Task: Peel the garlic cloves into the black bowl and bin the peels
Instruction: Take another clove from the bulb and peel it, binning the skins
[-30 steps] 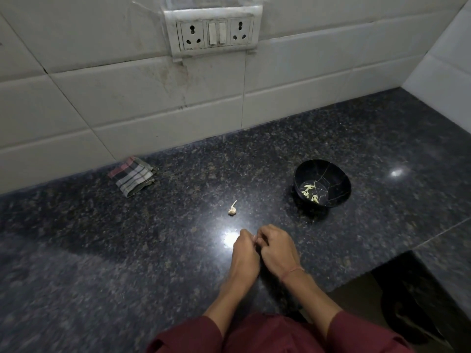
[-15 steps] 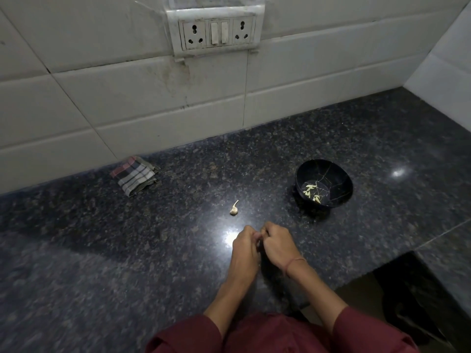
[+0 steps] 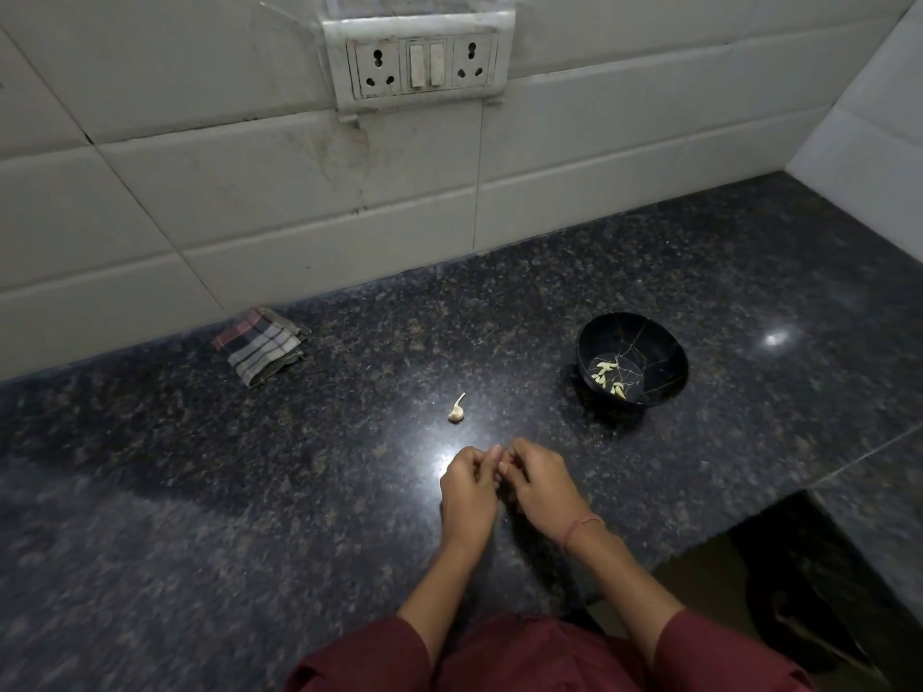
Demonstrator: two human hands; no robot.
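Note:
My left hand (image 3: 468, 491) and my right hand (image 3: 542, 484) meet fingertip to fingertip just above the dark granite counter (image 3: 249, 491). Their fingers are curled round something small that I cannot make out. One unpeeled garlic clove (image 3: 456, 409) with a thin tail lies on the counter a little beyond my left hand. The black bowl (image 3: 659, 357) stands to the right, further back, with several pale peeled cloves (image 3: 607, 378) in its bottom.
A folded checked cloth (image 3: 259, 344) lies at the back left against the white tiled wall. A socket panel (image 3: 419, 62) is mounted on the wall above. The counter's edge drops off at the lower right, where a dark bin (image 3: 799, 591) shows below.
Both hands have shifted slightly forward and stay joined at the fingertips, working at the same spot. The loose clove and the bowl have not moved.

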